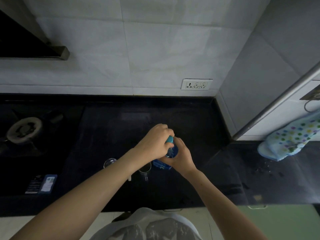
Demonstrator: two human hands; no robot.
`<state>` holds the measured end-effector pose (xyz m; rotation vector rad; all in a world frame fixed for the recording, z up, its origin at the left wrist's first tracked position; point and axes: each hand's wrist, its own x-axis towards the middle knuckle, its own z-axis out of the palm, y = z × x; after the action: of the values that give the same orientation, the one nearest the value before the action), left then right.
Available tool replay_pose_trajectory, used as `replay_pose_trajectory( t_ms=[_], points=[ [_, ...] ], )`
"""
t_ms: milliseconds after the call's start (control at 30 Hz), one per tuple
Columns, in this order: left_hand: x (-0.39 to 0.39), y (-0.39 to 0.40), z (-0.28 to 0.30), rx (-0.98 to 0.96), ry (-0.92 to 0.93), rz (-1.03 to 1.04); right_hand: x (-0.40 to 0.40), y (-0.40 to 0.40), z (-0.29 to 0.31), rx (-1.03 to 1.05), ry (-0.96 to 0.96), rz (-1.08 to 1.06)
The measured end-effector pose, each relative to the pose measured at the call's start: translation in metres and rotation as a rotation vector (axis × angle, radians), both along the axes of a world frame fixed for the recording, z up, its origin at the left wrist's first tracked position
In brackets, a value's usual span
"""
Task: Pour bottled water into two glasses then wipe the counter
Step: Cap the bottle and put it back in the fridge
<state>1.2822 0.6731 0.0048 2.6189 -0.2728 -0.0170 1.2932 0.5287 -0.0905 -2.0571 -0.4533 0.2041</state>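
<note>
A clear water bottle (173,152) with a blue label stands on the black counter (107,129). My right hand (180,155) grips its upper body from the right. My left hand (155,141) curls over the top, fingers round the teal cap (169,139). Two clear glasses stand just left of the bottle: one (109,161) shows its rim beside my left forearm, the other (145,170), with a handle, is partly hidden under my left wrist.
A gas burner (24,129) sits at the far left. A small blue and dark packet (41,184) lies near the front left edge. A dotted blue cloth (292,139) hangs onto the counter at right, with crumbs or drops near it. A wall socket (196,84) is behind.
</note>
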Motion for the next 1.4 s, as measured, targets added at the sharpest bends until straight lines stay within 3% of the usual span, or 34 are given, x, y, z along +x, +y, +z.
replay_pose_trajectory(
  t_ms=[167, 367, 500, 900, 1100, 1200, 1400],
  points=[
    [0.011, 0.020, 0.009, -0.055, 0.142, -0.209, 0.001, -0.001, 0.000, 0.021, 0.029, -0.013],
    [-0.005, 0.005, -0.001, -0.057, -0.031, 0.075, 0.002, 0.000, -0.002, 0.006, 0.008, 0.009],
    [-0.005, -0.003, -0.001, -0.018, -0.027, 0.157, 0.002, -0.001, -0.002, 0.011, 0.004, 0.015],
    [0.024, 0.027, 0.016, -0.059, 0.192, -0.262, 0.003, 0.000, -0.002, 0.031, 0.004, 0.005],
    [0.004, 0.009, -0.001, -0.121, 0.047, -0.008, 0.004, -0.001, -0.002, 0.014, 0.007, 0.030],
    [-0.005, -0.002, -0.009, -0.063, -0.053, 0.124, 0.003, -0.001, -0.002, 0.001, -0.013, 0.032],
    [-0.003, 0.000, -0.013, -0.110, -0.053, 0.091, 0.005, -0.002, 0.000, -0.013, -0.032, 0.051]
  ],
)
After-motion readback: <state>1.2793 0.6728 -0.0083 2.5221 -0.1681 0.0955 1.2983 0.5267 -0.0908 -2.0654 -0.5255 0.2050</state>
